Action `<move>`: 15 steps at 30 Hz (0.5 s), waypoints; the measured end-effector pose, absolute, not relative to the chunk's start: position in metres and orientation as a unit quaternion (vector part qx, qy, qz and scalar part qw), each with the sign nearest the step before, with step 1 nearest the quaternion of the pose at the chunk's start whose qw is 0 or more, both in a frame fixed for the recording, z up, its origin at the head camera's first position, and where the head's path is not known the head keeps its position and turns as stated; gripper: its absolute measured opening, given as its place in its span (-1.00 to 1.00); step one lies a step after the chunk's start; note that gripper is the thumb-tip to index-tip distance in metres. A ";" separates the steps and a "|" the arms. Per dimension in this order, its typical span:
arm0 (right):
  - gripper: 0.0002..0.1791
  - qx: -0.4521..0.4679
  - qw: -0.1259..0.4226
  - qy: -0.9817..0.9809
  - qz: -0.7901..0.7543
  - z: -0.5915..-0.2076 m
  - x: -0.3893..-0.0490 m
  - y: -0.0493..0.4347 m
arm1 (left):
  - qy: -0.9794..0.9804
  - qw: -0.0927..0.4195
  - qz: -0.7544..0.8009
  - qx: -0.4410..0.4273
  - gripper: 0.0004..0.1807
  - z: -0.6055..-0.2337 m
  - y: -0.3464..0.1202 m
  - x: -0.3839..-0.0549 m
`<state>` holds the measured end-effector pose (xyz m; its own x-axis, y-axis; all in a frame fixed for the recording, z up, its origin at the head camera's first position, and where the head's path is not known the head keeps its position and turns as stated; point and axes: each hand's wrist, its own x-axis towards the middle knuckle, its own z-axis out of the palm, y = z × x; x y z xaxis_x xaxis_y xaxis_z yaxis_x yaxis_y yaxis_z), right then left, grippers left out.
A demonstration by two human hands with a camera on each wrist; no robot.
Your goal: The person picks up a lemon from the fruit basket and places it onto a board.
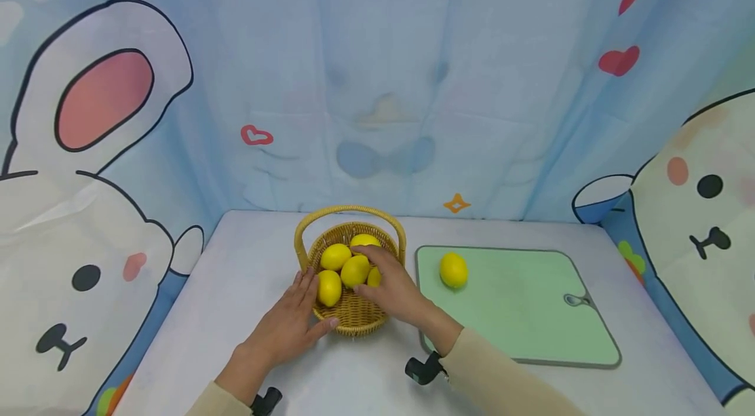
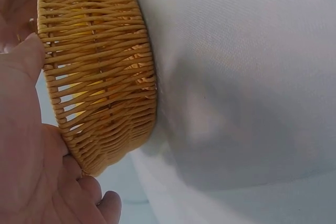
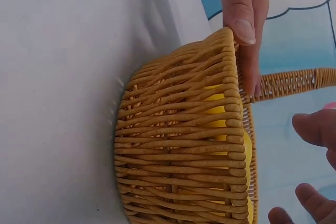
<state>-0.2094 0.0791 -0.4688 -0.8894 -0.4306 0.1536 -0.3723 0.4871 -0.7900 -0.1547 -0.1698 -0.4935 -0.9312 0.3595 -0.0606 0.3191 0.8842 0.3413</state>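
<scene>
Lemons (image 1: pixel 354 271): under my right hand (image 1: pixel 396 283), one showing between parted fingers and thumb; contact hard to judge.
Basket (image 1: pixel 354 316): my left hand (image 1: pixel 290 321) touches its rim, fingers straightened.

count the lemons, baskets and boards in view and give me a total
Lemons: 6 visible, any hidden ones not counted
Basket: 1
Board: 1
Total: 8
</scene>
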 end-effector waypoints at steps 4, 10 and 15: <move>-0.21 -0.220 0.037 0.868 -0.443 -0.470 -0.210 0.076 | 0.970 0.062 0.164 0.171 0.08 -0.494 -0.170 -0.154; -0.21 -0.218 0.048 0.877 -0.425 -0.476 -0.212 0.075 | 0.969 0.066 0.172 0.166 0.07 -0.493 -0.170 -0.155; -0.29 -0.232 0.091 0.876 -0.413 -0.477 -0.214 0.077 | 0.969 0.061 0.169 0.169 0.06 -0.494 -0.170 -0.155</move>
<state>-0.2138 0.0774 -0.4775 -0.8762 -0.4809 0.0325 -0.3314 0.5522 -0.7650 -0.1549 -0.1697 -0.4945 -0.9354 0.3485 -0.0606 0.3076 0.8859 0.3473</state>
